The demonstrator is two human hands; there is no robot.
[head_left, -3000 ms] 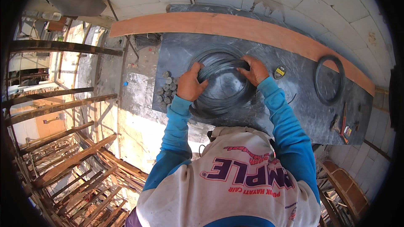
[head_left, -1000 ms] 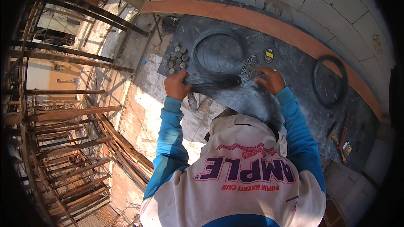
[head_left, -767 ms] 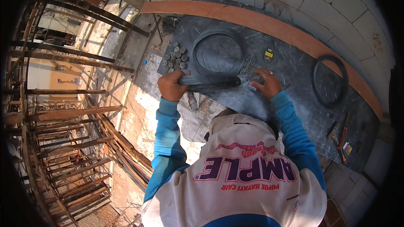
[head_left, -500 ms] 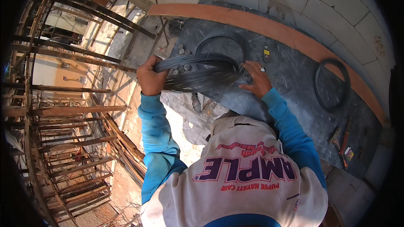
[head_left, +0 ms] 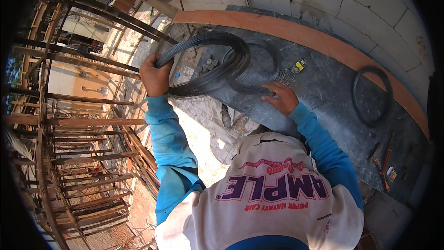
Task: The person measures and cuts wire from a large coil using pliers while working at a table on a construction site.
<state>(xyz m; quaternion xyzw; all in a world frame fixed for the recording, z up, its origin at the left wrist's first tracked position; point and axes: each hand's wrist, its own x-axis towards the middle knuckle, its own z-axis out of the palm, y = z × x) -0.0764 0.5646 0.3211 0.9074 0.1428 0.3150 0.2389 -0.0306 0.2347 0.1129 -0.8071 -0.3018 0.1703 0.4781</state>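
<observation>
My left hand point(head_left: 155, 75) is closed around one side of a loose coil of thin dark wire point(head_left: 201, 40), lifting it above the dark board. The coil hangs tilted as a wide loop over the board's left end. My right hand point(head_left: 281, 98) is just right of the loop's lower edge, fingers apart and nothing seen in them. Behind the raised coil a second wire coil point(head_left: 276, 55) lies on the board, partly covered by it. Near my right fingers are some thin loose wire pieces point(head_left: 287, 77) and a small yellow-labelled item point(head_left: 300, 65).
The dark board point(head_left: 323, 97) carries a third wire coil point(head_left: 372, 120) at right and tools with red handles point(head_left: 386, 162) near its right end. Small grey lumps point(head_left: 209, 64) sit at its left. An orange-brown strip point(head_left: 319, 41) borders a block wall point(head_left: 365, 14). Timber framing point(head_left: 88, 96) stands left.
My left hand has moved left and slightly down, and the held coil has tilted and spread into a more open loop. My right hand has moved lower and slightly off the coil.
</observation>
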